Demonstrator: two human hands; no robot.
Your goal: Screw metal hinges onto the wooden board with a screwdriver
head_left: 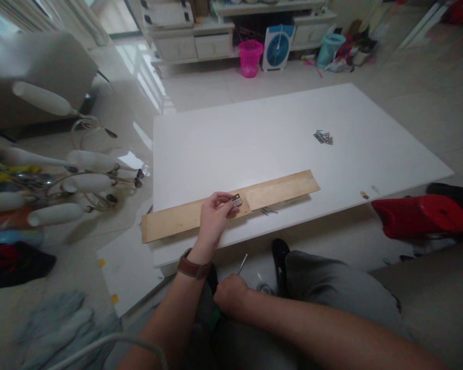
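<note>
My left hand (pixel 215 216), with a brown watch strap at the wrist, pinches a small metal hinge (pixel 236 200) against two wooden planks (pixel 278 190) that lie end to end on the white table (pixel 254 133). Below the table's front edge, my right hand (pixel 231 295) is closed round a screwdriver with a green handle; its metal shaft (pixel 242 263) points up. A couple of loose screws (pixel 269 210) lie on the table just in front of the planks.
More hinges and screws (pixel 323 137) lie in a small pile at the table's far right. A red object (pixel 420 216) sits to the right, a white chandelier (pixel 61 180) on the floor to the left. A pink basket (pixel 250 57) and a fan (pixel 278 47) stand by the far cabinets.
</note>
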